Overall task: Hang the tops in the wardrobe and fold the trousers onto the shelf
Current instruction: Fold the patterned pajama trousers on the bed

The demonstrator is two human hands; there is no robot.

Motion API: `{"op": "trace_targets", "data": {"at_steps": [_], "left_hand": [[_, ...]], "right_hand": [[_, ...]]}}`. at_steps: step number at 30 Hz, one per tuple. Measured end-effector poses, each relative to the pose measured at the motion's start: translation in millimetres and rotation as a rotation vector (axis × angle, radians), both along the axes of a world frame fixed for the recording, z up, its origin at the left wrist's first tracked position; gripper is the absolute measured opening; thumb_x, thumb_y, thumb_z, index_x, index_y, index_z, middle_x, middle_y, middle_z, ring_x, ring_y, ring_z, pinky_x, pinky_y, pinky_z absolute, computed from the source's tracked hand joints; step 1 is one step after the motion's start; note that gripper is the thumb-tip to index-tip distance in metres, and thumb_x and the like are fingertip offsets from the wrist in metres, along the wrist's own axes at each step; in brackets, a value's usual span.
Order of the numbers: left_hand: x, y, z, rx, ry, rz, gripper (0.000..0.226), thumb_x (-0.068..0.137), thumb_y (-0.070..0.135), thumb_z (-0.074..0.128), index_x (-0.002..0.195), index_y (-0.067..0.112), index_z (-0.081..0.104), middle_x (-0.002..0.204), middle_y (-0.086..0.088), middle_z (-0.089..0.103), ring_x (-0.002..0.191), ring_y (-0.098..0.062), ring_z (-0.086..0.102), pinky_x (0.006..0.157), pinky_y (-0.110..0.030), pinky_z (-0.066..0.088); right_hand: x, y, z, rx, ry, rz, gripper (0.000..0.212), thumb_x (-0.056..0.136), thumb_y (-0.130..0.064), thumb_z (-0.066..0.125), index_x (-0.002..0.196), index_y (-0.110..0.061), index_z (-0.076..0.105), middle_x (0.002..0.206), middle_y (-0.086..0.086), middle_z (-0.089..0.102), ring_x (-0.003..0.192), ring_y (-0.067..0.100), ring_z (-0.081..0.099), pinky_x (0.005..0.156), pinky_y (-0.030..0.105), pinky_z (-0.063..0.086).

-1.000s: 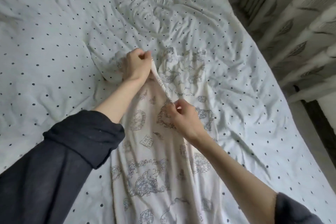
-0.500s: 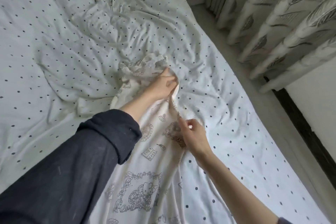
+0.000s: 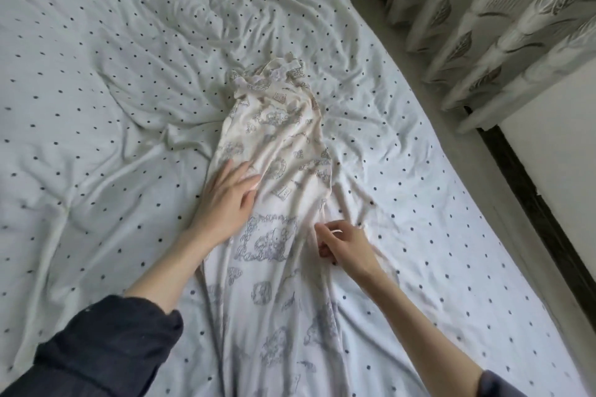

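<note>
A cream garment (image 3: 283, 151) printed with grey cartoon drawings lies lengthwise on the bed, its far end bunched up and its near end running out of the bottom of the view. My left hand (image 3: 227, 200) rests flat on its left edge with the fingers straight. My right hand (image 3: 346, 246) sits at the garment's right edge with the fingers curled and the fingertips pinching a fold of the cloth. No wardrobe, hanger or shelf is in view.
The bed is covered by a crumpled pale sheet with dark dots (image 3: 106, 84). Its right edge runs diagonally beside a strip of floor (image 3: 451, 126). Leaf-patterned curtains (image 3: 503, 10) hang at the upper right, above a white wall with a dark skirting (image 3: 541, 203).
My left hand has let go of the garment's far end and drawn back to lie flat on its left side. The garment now lies stretched out on the bed.
</note>
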State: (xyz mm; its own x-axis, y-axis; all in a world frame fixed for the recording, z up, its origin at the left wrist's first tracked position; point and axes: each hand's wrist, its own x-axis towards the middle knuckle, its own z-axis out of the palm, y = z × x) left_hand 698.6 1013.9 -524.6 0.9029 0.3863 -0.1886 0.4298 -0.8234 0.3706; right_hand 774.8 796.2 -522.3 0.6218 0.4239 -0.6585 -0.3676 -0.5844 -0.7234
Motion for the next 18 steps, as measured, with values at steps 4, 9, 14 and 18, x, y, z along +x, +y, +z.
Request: {"op": "trace_targets", "data": {"at_steps": [4,9,14,18], "left_hand": [[-44.3,-31.8,0.5,0.071,0.004,-0.001,0.044,0.099,0.023,0.039,0.143,0.02,0.038,0.157,-0.001,0.016,0.146,-0.023,-0.002,0.116,-0.035,-0.005],[-97.8,-78.4,-4.8,0.022,-0.01,-0.008,0.046,0.098,0.023,0.042,0.144,0.024,0.036,0.159,-0.003,0.009,0.146,-0.024,-0.007,0.116,-0.036,-0.009],[-170.9,-129.9,-17.9,-0.104,-0.041,-0.052,0.044,0.097,0.022,0.046,0.14,0.027,0.043,0.155,0.011,-0.003,0.138,-0.009,-0.028,0.111,-0.026,-0.015],[-193.9,-158.3,-16.6,-0.188,-0.185,0.039,0.044,0.091,0.004,0.054,0.133,0.018,0.052,0.156,0.002,0.012,0.144,-0.013,-0.004,0.115,-0.025,-0.001]], "right_hand": [[-53.7,-31.1,-10.0,-0.124,-0.063,0.173,0.022,0.085,-0.034,0.065,0.086,-0.012,0.061,0.071,-0.003,0.063,0.063,0.008,0.057,0.059,0.023,0.042],[-118.9,-80.4,-31.5,-0.392,-0.197,0.281,0.04,0.088,-0.028,0.06,0.059,-0.018,0.034,0.056,-0.006,0.04,0.054,0.012,0.039,0.045,0.023,0.024],[-157.6,-121.0,-32.1,-0.353,-0.225,0.053,0.039,0.094,-0.03,0.053,0.058,-0.017,0.045,0.052,-0.004,0.048,0.051,0.013,0.045,0.049,0.028,0.03],[-171.7,-145.1,-25.0,-0.263,-0.164,-0.064,0.027,0.093,-0.033,0.056,0.083,-0.008,0.059,0.073,0.003,0.064,0.067,0.015,0.059,0.061,0.023,0.045]]}}
